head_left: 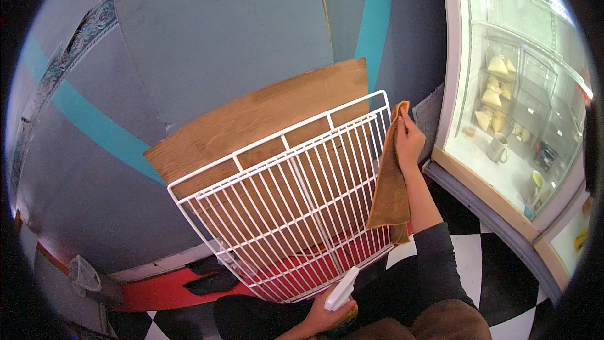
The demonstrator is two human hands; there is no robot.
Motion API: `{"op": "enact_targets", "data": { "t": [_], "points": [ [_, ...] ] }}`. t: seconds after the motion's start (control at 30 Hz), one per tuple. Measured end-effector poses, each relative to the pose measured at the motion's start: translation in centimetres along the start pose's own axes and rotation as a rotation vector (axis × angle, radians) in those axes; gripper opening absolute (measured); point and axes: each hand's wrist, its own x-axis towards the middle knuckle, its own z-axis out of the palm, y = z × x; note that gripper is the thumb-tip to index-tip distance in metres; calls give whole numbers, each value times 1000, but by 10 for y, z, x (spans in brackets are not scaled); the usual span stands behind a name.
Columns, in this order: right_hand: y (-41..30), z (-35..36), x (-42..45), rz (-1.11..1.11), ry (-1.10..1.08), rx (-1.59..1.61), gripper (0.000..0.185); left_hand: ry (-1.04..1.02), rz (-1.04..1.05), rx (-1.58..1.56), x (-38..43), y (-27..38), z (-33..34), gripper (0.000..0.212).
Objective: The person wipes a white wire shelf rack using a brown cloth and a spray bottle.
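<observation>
A white wire shelf rack point(283, 217) stands tilted in front of me, its lower edge close to my lap. My right hand point(408, 139) pinches a brown cloth point(389, 193) at the rack's upper right corner, and the cloth hangs down along the right side bars. Low in the view, my left hand point(325, 311) grips a spray bottle with a white trigger head point(342, 290). Part of a yellow body shows under that hand; the rest of the bottle is hidden.
Behind the rack a brown board point(264, 104) leans on a grey-blue wall point(226, 28). At right stands a glass display case point(509, 184) holding mugs and bags. Dark shoes point(210, 283) rest on a red mat point(151, 293); a waste bin point(94, 283) is at left. The floor point(465, 255) is chequered.
</observation>
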Motion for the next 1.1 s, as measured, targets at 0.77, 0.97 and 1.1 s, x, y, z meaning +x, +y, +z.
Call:
{"op": "enact_targets", "data": {
  "t": [0.77, 0.97, 1.1],
  "points": [
    [-110, 31, 18, -798, -497, -224, 15, 9, 56, 43, -2, 8, 7, 52],
    [-86, 26, 39, -861, -361, -333, 15, -46, 0, 2, -2, 8, 1, 52],
    [-82, 22, 42, -778, -385, -355, 16, 4, 33, 8, -2, 10, 2, 53]
  ]
}}
